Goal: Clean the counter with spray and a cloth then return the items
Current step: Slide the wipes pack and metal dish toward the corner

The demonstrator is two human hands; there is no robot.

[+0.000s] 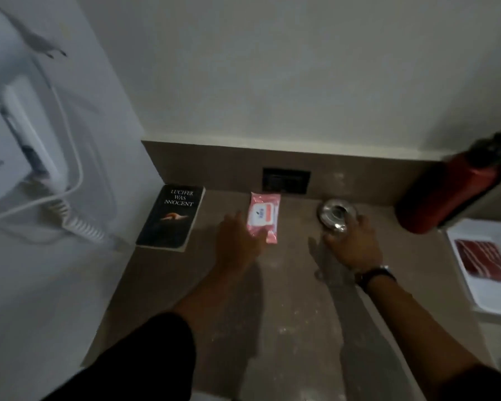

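Nearest, two forearms reach out over the dusty counter (272, 328) — the left in a dark sleeve, the right bare with a watch (374, 275) at the wrist.

The left hand (237, 241) lies flat and relaxed, fingers spread, its fingertips touching the near left corner of the pink pack (263, 217) without closing on it. The right hand (355, 246) curls around the near side of the steel dish (333, 214); it looks like a grasp, though part of the fingers is hidden, so I cannot tell how firm.

The pack matters most for the next move. It lies just ahead and to the right of the left hand, its long axis running away from the person, slightly tilted — so the left hand is far nearer and would close across its short width. No spray bottle or cloth is visible; these things are probably being cleared off first, or set back after wiping.

Farther left lies a book (171, 218), well apart from the pack. A socket (286, 180) sits in the backsplash, a red bottle (446, 195) leans at far right, and papers (486, 261) lie beside it.
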